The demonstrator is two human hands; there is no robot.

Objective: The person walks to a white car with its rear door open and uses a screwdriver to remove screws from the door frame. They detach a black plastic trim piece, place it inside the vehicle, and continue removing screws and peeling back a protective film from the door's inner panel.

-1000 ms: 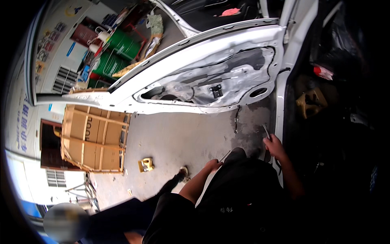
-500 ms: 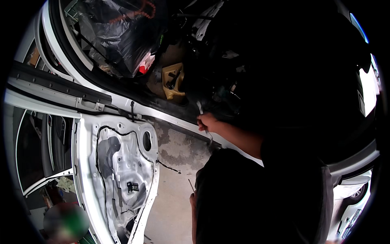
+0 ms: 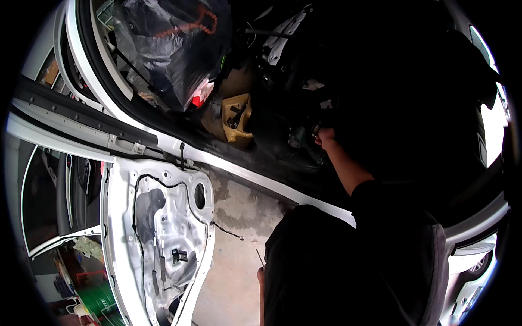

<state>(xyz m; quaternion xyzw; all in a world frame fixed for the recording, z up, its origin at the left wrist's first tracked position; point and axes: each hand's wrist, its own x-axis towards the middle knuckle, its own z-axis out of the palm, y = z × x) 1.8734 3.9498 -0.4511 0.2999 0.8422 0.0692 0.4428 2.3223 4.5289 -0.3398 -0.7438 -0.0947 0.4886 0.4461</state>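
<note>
My right hand (image 3: 325, 137) reaches into the dark interior of a white car, its fingers closed at a small dark object with a lighter edge. The shadow hides what that object is. My left hand (image 3: 261, 274) hangs low beside my dark-clothed leg, mostly hidden behind it. From its closed fingers a thin metal rod (image 3: 260, 257) points up; whatever handle it has is out of sight. On the car floor, left of my right hand, a yellow tray-like container (image 3: 230, 104) holds dark pieces.
An opened white door (image 3: 126, 217) with bare inner metal and black wiring stands at left. The white sill (image 3: 261, 178) runs between concrete floor (image 3: 228, 288) and interior. A black plastic bag (image 3: 174, 60) fills the front of the cabin. A green drum (image 3: 103, 301) stands lower left.
My right hand has moved right and further into the cabin. The silver bar-like tool it held over the sill no longer shows. My left hand has sunk slightly, still with the rod.
</note>
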